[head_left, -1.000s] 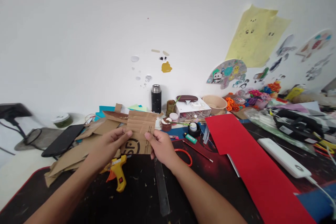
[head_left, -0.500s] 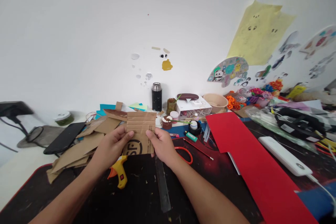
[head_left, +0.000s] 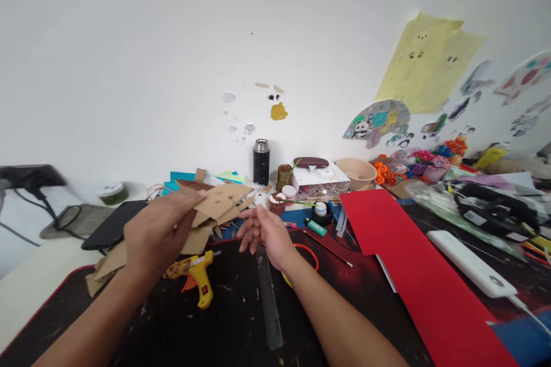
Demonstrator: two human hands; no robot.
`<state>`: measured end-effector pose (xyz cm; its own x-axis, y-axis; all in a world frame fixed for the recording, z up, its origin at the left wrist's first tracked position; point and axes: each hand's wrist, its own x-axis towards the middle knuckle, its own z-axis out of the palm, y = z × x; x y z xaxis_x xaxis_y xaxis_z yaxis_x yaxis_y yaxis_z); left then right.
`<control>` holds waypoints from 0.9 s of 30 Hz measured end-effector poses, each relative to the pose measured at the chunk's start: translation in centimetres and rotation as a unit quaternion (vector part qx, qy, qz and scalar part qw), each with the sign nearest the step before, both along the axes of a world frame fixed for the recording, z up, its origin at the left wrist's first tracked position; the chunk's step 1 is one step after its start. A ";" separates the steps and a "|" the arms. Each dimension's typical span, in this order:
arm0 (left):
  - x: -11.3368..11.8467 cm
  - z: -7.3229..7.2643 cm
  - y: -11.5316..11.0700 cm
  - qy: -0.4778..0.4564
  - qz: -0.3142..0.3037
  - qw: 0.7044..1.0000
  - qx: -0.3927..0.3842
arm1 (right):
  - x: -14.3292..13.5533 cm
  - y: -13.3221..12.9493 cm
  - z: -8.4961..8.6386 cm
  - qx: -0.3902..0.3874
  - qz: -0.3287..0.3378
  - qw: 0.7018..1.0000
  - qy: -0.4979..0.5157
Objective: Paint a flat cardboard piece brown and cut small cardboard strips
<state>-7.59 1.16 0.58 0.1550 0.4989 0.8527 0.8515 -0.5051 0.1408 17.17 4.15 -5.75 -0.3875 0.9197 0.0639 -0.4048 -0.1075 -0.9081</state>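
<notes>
A piece of brown cardboard [head_left: 224, 200] is tilted in the air, gripped at its left edge by my left hand [head_left: 157, 229]. Small dark spots mark the side that faces me. My right hand [head_left: 267, 231] is just right of the cardboard, its fingers apart and holding nothing. Below my left hand lies a yellow glue gun [head_left: 200, 281] with an orange trigger. A dark metal ruler [head_left: 270, 304] rests on the black mat under my right hand, and scissors with red-orange handles [head_left: 310, 252] are partly hidden behind my right wrist.
More cardboard pieces [head_left: 107, 264] are piled at the left, beside a black phone-like slab [head_left: 114, 222]. A black flask [head_left: 261, 163] stands by the wall. Red card [head_left: 400, 241] stretches across the right side, near a white power bank-like device [head_left: 471, 264].
My right hand has let go of the cardboard and opened. My left hand has turned the piece from facing me to a tilted position, showing its other side.
</notes>
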 end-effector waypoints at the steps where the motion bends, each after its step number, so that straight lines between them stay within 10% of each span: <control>1: -0.1 -0.4 0.2 0.050 -0.028 0.998 0.035 | 0.0 0.0 0.0 -0.008 0.010 1.000 0.009; 8: 0.7 -3.0 1.0 0.195 -0.092 0.975 0.052 | -0.3 -0.1 -0.2 -0.049 -0.031 0.997 0.045; 13: 0.2 -2.0 2.4 -0.093 -0.013 0.985 -0.146 | 0.2 0.3 0.2 -0.040 -0.066 0.997 0.030; 19: -0.5 -0.4 2.1 -0.436 -0.075 0.744 -0.501 | 0.2 -0.1 0.1 -0.007 -0.042 0.998 -0.040; 27: 0.4 0.0 1.2 -0.435 -0.164 0.672 -0.577 | 0.0 -0.2 -0.1 0.012 -0.046 0.997 -0.056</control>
<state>-7.16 2.41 0.63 0.1120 0.9662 -0.2322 0.0631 0.2263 0.9720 17.19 3.97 -5.84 -0.3074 0.9504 0.0471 -0.3072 -0.0522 -0.9502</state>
